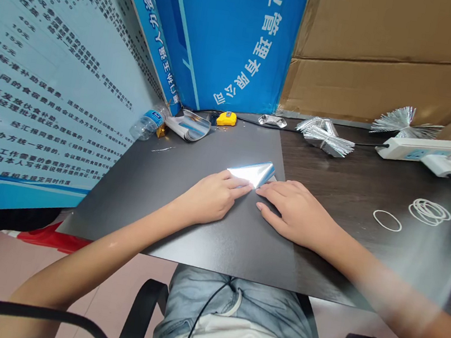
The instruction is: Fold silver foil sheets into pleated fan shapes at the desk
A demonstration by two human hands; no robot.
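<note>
A folded piece of shiny silver sheet (253,174), roughly triangular with bluish edges, lies on the grey desk mat in front of me. My left hand (214,194) presses its lower left side with the fingers closed together. On the sheet's lower right corner rest the bent fingertips of my right hand (296,209), whose thumb sits a little apart over the mat. The two hands' fingertips nearly meet at the sheet's lower point. Part of the sheet is hidden beneath the fingers.
Along the back stand a plastic bottle (147,123), a curled glossy sheet (189,127), a yellow tape measure (227,118), bundled silver strips (326,136) and a white power strip (431,150). White rubber bands (430,212) lie at right. Panels and cardboard (393,64) enclose the desk.
</note>
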